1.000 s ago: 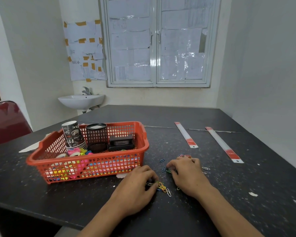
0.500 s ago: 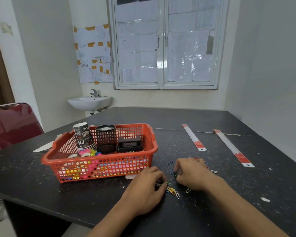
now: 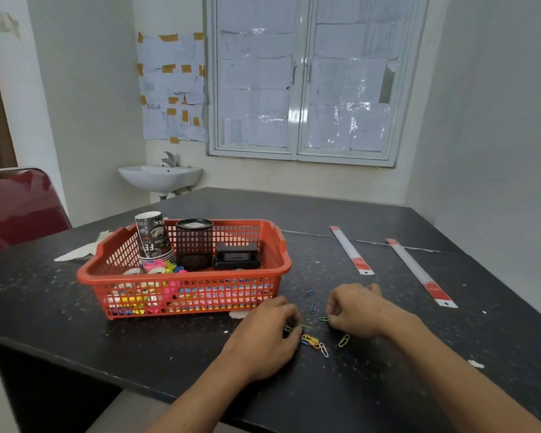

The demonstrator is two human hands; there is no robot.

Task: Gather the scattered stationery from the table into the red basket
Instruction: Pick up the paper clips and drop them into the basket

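Coloured paper clips (image 3: 310,339) lie scattered on the black table just right of the red basket (image 3: 181,277). My left hand (image 3: 267,337) lies palm down with its curled fingertips pinching clips at the left edge of the small pile. My right hand (image 3: 355,310) sits knuckles up beside it, fingers tucked under around gathered clips. Loose blue clips (image 3: 309,292) and a pale clip (image 3: 344,340) lie between and in front of the hands. Two long white and red rulers (image 3: 351,250) lie at the far right.
The basket holds stacked paper cups (image 3: 152,237), a black mesh pen holder (image 3: 194,243), a black box (image 3: 236,255) and colourful small items. A red chair (image 3: 19,207) stands at the left. Torn white paper (image 3: 78,251) lies behind the basket.
My right hand's fingers have curled in and drawn the far clips under the palm. My left hand stays at the pile. The head has turned a little to the left.
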